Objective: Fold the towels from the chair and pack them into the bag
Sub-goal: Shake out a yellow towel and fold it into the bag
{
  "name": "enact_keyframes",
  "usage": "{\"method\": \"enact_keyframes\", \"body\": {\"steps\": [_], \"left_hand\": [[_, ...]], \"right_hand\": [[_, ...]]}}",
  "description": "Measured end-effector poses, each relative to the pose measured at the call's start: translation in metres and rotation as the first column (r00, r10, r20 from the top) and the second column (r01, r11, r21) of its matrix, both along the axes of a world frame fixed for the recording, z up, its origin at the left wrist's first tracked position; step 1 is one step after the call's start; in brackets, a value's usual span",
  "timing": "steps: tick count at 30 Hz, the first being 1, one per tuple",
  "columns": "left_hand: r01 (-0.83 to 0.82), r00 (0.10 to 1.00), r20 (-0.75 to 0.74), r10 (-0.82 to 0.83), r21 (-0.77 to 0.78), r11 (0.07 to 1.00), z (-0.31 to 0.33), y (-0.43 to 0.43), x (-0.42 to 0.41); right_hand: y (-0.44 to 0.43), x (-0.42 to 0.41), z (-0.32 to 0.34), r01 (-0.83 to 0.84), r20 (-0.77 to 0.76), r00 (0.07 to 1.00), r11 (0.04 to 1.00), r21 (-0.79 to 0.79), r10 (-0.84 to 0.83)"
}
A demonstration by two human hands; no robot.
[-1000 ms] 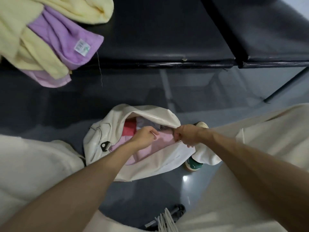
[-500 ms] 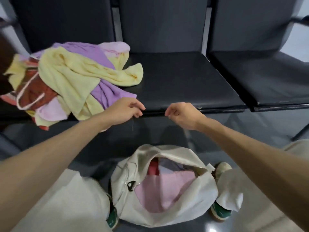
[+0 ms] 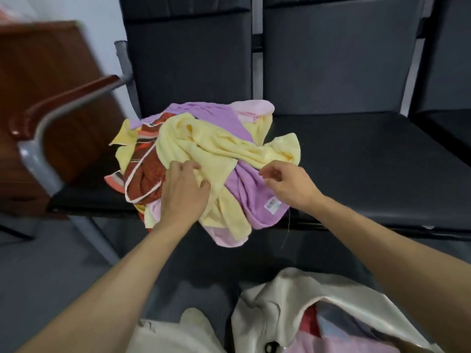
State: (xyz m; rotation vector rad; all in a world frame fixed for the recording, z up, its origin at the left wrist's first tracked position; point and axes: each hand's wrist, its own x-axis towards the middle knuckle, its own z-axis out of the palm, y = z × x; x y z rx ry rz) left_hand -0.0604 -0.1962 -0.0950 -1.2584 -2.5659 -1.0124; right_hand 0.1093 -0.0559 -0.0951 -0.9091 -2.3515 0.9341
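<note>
A heap of towels lies on the left black chair seat: a yellow towel on top, a purple towel with a white label, a red patterned towel and pale pink ones. My left hand lies on the yellow towel, its fingers and thumb curled into the cloth. Over the purple towel, my right hand hovers with loosely curled fingers and holds nothing. The cream bag stands open on the floor at the lower right, with pink and red towels inside.
A second black seat adjoins on the right, with dark backrests behind. A wooden armrest on a metal frame and a brown wooden cabinet stand at the left. My pale trouser leg is at the bottom, over grey floor.
Both hands left the bag's opening and rose to the towel heap. The left hand now grips the yellow towel; the right hand is over the purple one. The view turned left and up.
</note>
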Motion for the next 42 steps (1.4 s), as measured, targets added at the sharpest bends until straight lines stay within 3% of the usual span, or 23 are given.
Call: {"method": "enact_keyframes", "body": {"steps": [3,5,8,9,12,15,17,20,22,26,30,38,42], "left_hand": [[-0.146,0.964,0.237,0.117,0.108,0.983,-0.008,-0.007,-0.022],[-0.146,0.923,0.369,0.112,0.065,0.987,-0.011,-0.008,-0.032],[-0.062,0.974,0.205,0.099,-0.179,0.982,-0.012,-0.006,-0.021],[-0.059,0.982,0.168,0.089,-0.176,0.983,-0.015,-0.003,-0.019],[-0.099,0.97,0.228,0.08,0.073,0.992,-0.001,0.003,-0.017],[-0.135,0.94,0.34,0.027,0.297,0.945,0.018,0.008,-0.012],[-0.056,0.805,0.554,-0.212,0.427,0.903,0.03,0.011,0.004],[0.079,0.438,0.68,-0.588,0.622,0.779,0.038,0.015,0.024],[0.219,0.373,0.703,-0.605,0.567,0.794,0.038,0.016,0.037],[0.444,0.445,0.709,-0.547,0.356,0.822,0.034,0.023,0.054],[0.42,0.55,0.684,-0.48,0.27,0.867,0.032,0.038,0.064],[0.227,0.669,0.706,-0.232,0.104,0.968,0.017,0.088,0.09],[0.202,0.865,0.483,-0.137,-0.086,0.976,0.005,0.101,0.098]], "right_hand": [[-0.008,-0.021,-0.002,-0.041,-0.016,0.999,0.999,-0.029,0.04],[-0.014,-0.03,-0.005,-0.073,-0.004,0.997,0.996,-0.051,0.073],[-0.02,-0.04,-0.005,-0.126,0.012,0.992,0.987,-0.099,0.128],[-0.022,-0.042,-0.003,-0.14,0.01,0.99,0.983,-0.123,0.142],[-0.026,-0.045,0.005,-0.157,-0.025,0.988,0.974,-0.166,0.155],[-0.024,-0.044,0.015,-0.169,-0.117,0.983,0.949,-0.265,0.143],[-0.023,-0.041,0.025,-0.183,-0.238,0.968,0.879,-0.44,0.082],[-0.014,-0.039,0.037,-0.177,-0.338,0.938,0.728,-0.662,-0.079],[-0.005,-0.032,0.043,-0.184,-0.35,0.928,0.66,-0.728,-0.127],[0.006,-0.002,0.053,-0.163,-0.31,0.948,0.729,-0.665,-0.071],[0.022,0.038,0.066,-0.115,-0.323,0.941,0.795,-0.595,-0.106],[0.073,0.15,0.074,0.15,-0.295,0.871,0.785,-0.6,-0.392],[0.086,0.186,0.044,0.373,-0.092,0.876,0.785,-0.494,-0.474]]}}
